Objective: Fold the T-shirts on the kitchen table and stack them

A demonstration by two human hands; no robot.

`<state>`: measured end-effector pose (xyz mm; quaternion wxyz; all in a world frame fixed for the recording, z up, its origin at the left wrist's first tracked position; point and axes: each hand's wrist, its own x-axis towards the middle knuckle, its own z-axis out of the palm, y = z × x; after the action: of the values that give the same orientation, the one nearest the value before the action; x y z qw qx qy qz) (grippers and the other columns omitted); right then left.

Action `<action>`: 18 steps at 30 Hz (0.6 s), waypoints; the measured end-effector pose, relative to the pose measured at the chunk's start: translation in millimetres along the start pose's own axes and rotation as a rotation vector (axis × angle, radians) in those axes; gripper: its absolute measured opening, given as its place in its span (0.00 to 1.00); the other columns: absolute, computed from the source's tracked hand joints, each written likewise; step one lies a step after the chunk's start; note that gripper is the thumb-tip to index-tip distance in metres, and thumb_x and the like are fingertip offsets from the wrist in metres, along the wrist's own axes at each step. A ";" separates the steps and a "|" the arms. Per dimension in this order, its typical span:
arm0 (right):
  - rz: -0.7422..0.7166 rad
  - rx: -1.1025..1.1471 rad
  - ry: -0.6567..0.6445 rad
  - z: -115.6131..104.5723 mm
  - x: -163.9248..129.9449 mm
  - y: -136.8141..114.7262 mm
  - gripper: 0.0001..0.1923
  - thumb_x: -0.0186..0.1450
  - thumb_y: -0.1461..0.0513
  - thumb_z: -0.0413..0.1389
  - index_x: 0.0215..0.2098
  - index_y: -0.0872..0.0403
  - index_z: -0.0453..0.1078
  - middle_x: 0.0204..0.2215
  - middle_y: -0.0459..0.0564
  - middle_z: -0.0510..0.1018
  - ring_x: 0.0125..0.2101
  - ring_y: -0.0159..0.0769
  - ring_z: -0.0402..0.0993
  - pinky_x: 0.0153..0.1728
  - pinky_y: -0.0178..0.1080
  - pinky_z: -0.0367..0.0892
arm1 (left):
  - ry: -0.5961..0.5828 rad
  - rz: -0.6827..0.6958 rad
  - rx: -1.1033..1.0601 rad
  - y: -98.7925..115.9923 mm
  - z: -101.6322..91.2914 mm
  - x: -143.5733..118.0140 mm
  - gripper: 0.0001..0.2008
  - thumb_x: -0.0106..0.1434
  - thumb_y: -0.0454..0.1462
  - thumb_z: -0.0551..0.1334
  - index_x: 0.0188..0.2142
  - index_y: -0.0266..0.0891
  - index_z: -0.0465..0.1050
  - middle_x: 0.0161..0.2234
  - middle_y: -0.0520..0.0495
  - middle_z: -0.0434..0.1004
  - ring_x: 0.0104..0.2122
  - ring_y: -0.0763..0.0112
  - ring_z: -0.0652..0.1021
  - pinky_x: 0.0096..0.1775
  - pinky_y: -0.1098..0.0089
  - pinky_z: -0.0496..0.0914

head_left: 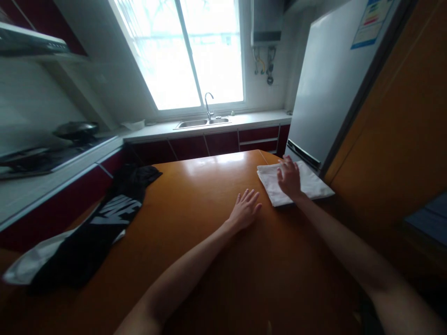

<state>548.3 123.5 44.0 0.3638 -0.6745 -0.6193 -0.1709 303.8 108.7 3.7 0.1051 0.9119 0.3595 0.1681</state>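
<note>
My left hand is over the wooden table, palm down with fingers spread, holding nothing. I cannot tell whether it touches the surface. To its right lies a folded white cloth in a flat rectangle near the table's right side. My right hand is above the left part of that cloth, fingers apart and slightly bent, with nothing in it. A black garment with large white lettering lies crumpled along the table's left edge, with a white piece of fabric beneath it.
Behind the table a counter carries a double sink with a tap under a bright window. A pan stands on the stove at the left. The refrigerator rises close to the table's right rear.
</note>
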 end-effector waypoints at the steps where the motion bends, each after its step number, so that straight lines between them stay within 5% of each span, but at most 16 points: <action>1: -0.077 0.057 -0.022 -0.2 -13.9 -24.0 0.23 0.74 0.61 0.42 0.63 0.60 0.64 0.69 0.60 0.59 0.70 0.41 0.45 0.68 0.49 0.41 | -0.005 -0.042 0.019 -12.5 -4.6 -12.1 0.27 0.75 0.49 0.46 0.69 0.43 0.56 0.70 0.42 0.55 0.71 0.53 0.51 0.68 0.45 0.49; 4: -0.206 0.194 -0.118 6.0 -56.5 -91.2 0.22 0.73 0.61 0.44 0.62 0.57 0.66 0.68 0.57 0.60 0.70 0.42 0.49 0.68 0.50 0.46 | 0.006 -0.144 0.076 -44.3 -19.0 -49.5 0.27 0.75 0.47 0.47 0.68 0.40 0.58 0.70 0.39 0.56 0.70 0.52 0.53 0.67 0.44 0.50; 8: -0.183 0.285 -0.317 21.6 -100.2 -156.0 0.22 0.72 0.60 0.46 0.61 0.56 0.68 0.68 0.58 0.61 0.68 0.45 0.54 0.67 0.51 0.51 | 0.034 -0.230 0.147 -70.6 -40.8 -103.7 0.26 0.75 0.46 0.48 0.67 0.40 0.59 0.69 0.39 0.58 0.70 0.52 0.55 0.67 0.45 0.50; 18: -0.002 0.216 -0.654 32.3 -146.3 -251.2 0.26 0.74 0.53 0.45 0.65 0.56 0.64 0.71 0.61 0.54 0.70 0.50 0.48 0.67 0.60 0.44 | 0.073 -0.426 0.177 -102.5 -90.6 -222.5 0.26 0.74 0.46 0.50 0.66 0.39 0.63 0.68 0.39 0.60 0.69 0.52 0.57 0.67 0.45 0.50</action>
<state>274.6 34.1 -7.4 0.2150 -0.6507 -0.7182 0.1206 53.3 35.1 3.7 0.0449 0.8143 0.5608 0.1430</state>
